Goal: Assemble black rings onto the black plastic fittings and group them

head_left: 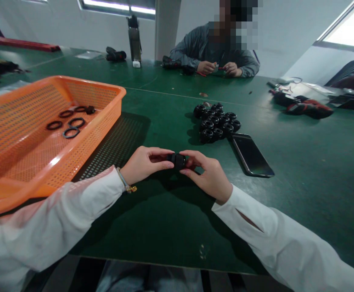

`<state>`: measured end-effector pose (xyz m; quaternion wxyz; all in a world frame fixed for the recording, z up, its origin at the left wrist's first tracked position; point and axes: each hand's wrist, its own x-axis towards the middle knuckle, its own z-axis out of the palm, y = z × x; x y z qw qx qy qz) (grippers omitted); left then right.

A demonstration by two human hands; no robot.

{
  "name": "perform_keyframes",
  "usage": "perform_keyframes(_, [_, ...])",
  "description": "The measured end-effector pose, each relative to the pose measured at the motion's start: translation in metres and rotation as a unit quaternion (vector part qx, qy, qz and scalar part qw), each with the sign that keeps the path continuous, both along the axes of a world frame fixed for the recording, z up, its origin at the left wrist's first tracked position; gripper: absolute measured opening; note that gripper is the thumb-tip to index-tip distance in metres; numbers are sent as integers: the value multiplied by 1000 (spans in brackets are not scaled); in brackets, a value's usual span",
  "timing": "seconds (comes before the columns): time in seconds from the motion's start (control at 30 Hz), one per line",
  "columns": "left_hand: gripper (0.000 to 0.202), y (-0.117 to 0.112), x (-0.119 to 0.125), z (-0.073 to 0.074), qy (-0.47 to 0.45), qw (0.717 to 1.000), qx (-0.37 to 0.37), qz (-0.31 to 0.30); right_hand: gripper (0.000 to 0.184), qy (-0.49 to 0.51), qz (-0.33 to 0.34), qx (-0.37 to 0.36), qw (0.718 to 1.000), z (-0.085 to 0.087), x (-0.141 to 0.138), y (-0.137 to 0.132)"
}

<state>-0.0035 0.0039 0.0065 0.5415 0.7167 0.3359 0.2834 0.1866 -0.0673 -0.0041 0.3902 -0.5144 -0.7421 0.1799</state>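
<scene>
Between my two hands is a black cable gland [179,161], raised slightly over the green table [161,227]. My left hand [145,164] pinches its left end between thumb and fingers. From the other side, my right hand [205,172] grips the right end the same way. My fingertips cover part of it. Beyond my right hand sits a cluster of similar black cable glands [218,123]. In the orange basket [120,95] on the left lie several black rings [71,132] and a small black fitting [90,109].
A phone [252,155] lies right of the cluster. Across the table sits a co-worker [192,46], whose hands [219,68] hold a small red item. Black and red objects [310,106] rest at far right. An upright device [135,42] stands at the back.
</scene>
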Motion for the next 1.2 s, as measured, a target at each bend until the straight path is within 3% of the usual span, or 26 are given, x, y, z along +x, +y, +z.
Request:
perform_keyframes(0.67, [40, -2, -1, 0, -1, 1000, 19, -8, 25, -46, -8, -3, 999, 4, 0, 1])
perform_keyframes(0.9, [43, -1, 1, 1, 4, 1000, -18, 0, 24, -60, -5, -17, 998, 6, -1, 0])
perform_keyframes(1.07, [53, -1, 3, -2, 20, 998, -55, -11, 29, -95, 1, 38, 995, 4, 0, 1])
perform_keyframes(1.2, [45, -2, 4, -3, 45, 997, -30, -54, 26, -111, -7, 92, 990, 2, 1, 0])
